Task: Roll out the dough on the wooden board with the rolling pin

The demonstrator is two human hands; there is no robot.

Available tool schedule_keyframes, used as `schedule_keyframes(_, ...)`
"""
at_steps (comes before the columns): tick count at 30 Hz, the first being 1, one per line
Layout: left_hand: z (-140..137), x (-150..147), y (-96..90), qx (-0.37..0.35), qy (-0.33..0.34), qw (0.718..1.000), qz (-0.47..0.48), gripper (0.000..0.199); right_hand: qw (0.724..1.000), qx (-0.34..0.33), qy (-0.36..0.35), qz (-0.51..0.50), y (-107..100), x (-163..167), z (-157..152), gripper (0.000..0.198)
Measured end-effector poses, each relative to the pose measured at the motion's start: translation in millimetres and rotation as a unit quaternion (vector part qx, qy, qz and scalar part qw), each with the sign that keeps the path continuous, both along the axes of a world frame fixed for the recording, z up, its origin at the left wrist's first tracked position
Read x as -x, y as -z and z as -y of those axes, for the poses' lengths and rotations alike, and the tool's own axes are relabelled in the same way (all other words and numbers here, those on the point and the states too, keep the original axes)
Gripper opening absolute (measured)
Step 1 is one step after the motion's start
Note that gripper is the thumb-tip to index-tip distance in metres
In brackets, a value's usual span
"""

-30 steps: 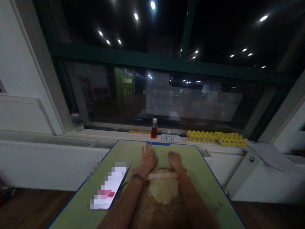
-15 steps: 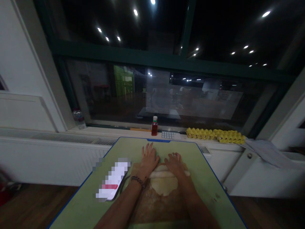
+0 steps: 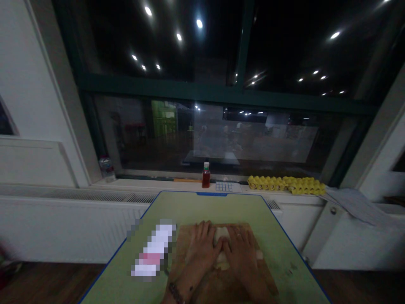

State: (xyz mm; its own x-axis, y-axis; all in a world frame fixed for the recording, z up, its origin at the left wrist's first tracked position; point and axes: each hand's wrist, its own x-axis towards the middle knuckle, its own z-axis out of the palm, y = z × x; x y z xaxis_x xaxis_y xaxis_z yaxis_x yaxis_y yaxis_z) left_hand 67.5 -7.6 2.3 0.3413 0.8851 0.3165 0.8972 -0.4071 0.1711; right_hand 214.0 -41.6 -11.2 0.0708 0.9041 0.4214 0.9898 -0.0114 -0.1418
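Note:
My left hand (image 3: 204, 245) lies flat on a pale sheet of dough (image 3: 222, 233), its fingers stretched forward. My right hand (image 3: 243, 250) rests beside it, also flat with fingers extended, and the two thumbs meet or nearly meet in the middle. From under the right palm pokes the light end of a rolling pin (image 3: 259, 255); the rest of it is hidden by the hands. Dough shows between the hands and just below the thumbs. Beneath everything is a brown wooden board (image 3: 184, 238).
The board lies on a green, blue-edged table (image 3: 284, 236). A phone (image 3: 155, 249), blurred out, is on the left. Along the windowsill stand a red sauce bottle (image 3: 206, 177), a yellow egg carton (image 3: 284, 184), a plastic water bottle (image 3: 106, 169) and papers (image 3: 357, 207).
Both hands have drawn back toward me from the board's far edge, and the rolling pin has moved nearer too. The thumbs have come together. The view has tilted up slightly.

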Motion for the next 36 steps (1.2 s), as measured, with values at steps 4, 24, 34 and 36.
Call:
schedule_keyframes(4,32.2,4.9,13.1,-0.054,0.000,0.998,0.028,0.041,0.996,-0.091,-0.016,0.007,32.3,-7.1,27.4,0.052)
schedule_keyframes(24,62.5,17.7,2.9,-0.043,0.061,0.997,-0.002,0.055,0.999,-0.017,-0.034,-0.005,7.7,-5.8,34.7,0.044)
schedule_keyframes(34,52.2,26.6,28.9,-0.141,0.058,0.988,-0.021,0.053,0.992,-0.120,-0.014,-0.027,22.4,0.1,38.9,0.038)
schedule_keyframes(36,58.0,38.2,47.7,-0.188,0.108,0.976,-0.018,0.050,0.986,-0.165,0.000,-0.030,38.6,-2.0,47.4,0.041)
